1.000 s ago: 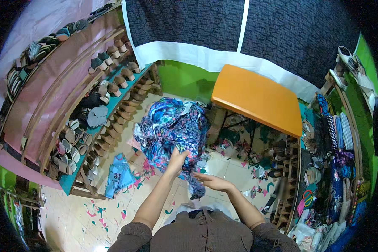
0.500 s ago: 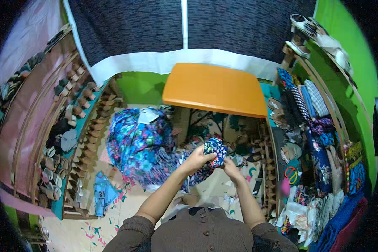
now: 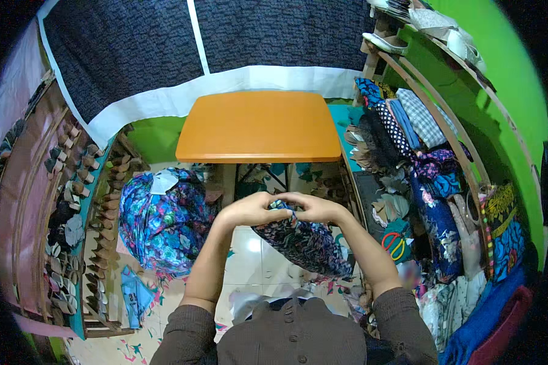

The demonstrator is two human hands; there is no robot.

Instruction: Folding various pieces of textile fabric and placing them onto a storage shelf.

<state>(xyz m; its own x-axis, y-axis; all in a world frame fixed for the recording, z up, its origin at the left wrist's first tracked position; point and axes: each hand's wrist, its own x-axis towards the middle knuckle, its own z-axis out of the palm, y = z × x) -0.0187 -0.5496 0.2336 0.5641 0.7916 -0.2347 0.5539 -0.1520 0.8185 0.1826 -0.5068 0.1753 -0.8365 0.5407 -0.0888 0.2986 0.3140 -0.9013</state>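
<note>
Closer together than before, the left hand [image 3: 249, 208] and right hand [image 3: 316, 208] I'm monitoring grip patterned cloth [image 3: 310, 248] in front of the orange tabletop [image 3: 259, 125], cloth top already bunched, lower length left ungathered.

Both forearms [image 3: 202, 264] are up in front of the chest from where I stand, slanting inward, elbows out wide. The wrists [image 3: 224, 220] turn toward each other. Left hand [image 3: 251, 209] and right hand [image 3: 318, 208] come together, fingers curled and pinching, thumbs [image 3: 278, 215] pointing at one another below.
</note>
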